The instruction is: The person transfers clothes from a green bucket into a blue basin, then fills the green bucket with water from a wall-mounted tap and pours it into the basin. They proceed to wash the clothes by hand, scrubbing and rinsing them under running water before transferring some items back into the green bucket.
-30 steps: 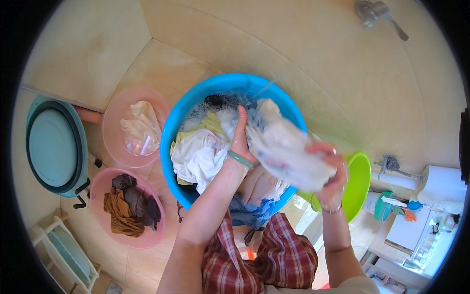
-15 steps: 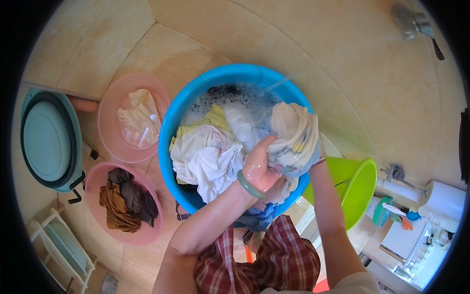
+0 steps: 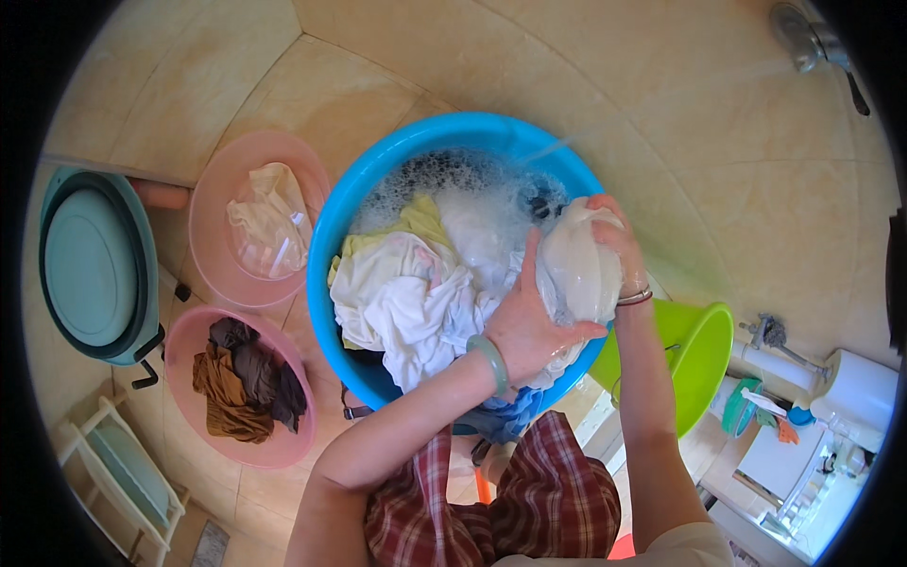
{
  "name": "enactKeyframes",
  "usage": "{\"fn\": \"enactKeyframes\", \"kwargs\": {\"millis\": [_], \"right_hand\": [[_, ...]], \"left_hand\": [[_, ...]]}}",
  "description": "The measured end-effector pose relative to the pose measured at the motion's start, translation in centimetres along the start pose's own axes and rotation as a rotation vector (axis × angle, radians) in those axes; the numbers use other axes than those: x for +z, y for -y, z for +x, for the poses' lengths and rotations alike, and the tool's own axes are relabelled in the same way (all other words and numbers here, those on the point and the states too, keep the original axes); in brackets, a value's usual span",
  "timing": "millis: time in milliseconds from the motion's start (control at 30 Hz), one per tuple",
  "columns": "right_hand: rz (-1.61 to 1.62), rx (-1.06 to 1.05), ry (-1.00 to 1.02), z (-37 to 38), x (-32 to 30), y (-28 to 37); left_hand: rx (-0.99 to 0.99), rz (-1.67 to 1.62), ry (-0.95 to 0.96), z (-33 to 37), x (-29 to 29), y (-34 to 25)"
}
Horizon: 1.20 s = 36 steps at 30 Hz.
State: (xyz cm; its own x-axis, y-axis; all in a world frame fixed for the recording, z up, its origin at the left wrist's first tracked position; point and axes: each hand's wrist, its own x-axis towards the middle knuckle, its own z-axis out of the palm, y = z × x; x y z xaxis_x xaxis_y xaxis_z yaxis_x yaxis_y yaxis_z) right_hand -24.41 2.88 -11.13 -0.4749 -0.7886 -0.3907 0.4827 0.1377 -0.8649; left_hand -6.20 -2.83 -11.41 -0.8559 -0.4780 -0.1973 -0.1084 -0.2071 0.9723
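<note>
got the right hand [image 3: 619,236] wrapped over the top and right side of a pale wet bundle [image 3: 578,269], with fingers curled and clamped on it. cupping its left and near side with the left hand [image 3: 529,331], thumb and fingers spread well apart around the cloth. can't see the fingertips underneath, so no telling about the pressure there. wearing a green bangle [image 3: 488,367] on the left wrist.

holding the bundle right at the right-hand rim of a big blue tub [image 3: 453,128]. seems to be at the squeezing or rubbing step of a hand wash, judging by the packed shape and the suds [image 3: 406,189]. would call next for an even push from both palms, over the tub so drips land inside.

in the tub: white clothes [image 3: 402,298], yellow-green cloth [image 3: 423,219] just beyond, blue cloth [image 3: 501,418] at the near side. further out, to the right: a lime green bucket [image 3: 699,378]. to the left: a pink basin [image 3: 213,203] with pale cloth [image 3: 269,213], another pink basin [image 3: 179,364] with brown clothes [image 3: 222,397]. past those, a teal folding basin [image 3: 90,269]. far right, a metal tap [image 3: 803,42] on the wall.
</note>
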Motion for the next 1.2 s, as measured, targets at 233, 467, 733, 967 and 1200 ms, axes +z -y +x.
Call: {"fn": "enactKeyframes", "kwargs": {"millis": [233, 467, 733, 967, 1200], "right_hand": [[-0.436, -0.048, -0.003, 0.2, 1.8, 0.1], [-0.024, -0.104, 0.033, 0.0, -1.1, -2.2], [0.323, -0.23, 0.446, -1.1, 1.8, -0.5], [-0.012, -0.217, 0.212, -2.2, 2.0, 0.9], [0.186, -0.015, 0.276, -4.4, 1.9, -0.4]], "left_hand": [[-0.094, 0.078, -0.005, 1.1, -0.9, 1.1], [-0.549, -1.382, 0.295, -0.2, -2.5, 2.3], [-0.65, -1.373, 0.258, -0.4, -3.0, 3.0], [-0.522, -0.999, 0.221, 0.0, -4.3, 0.2], [-0.243, -0.448, 0.263, -0.1, -5.5, -0.9]]}}
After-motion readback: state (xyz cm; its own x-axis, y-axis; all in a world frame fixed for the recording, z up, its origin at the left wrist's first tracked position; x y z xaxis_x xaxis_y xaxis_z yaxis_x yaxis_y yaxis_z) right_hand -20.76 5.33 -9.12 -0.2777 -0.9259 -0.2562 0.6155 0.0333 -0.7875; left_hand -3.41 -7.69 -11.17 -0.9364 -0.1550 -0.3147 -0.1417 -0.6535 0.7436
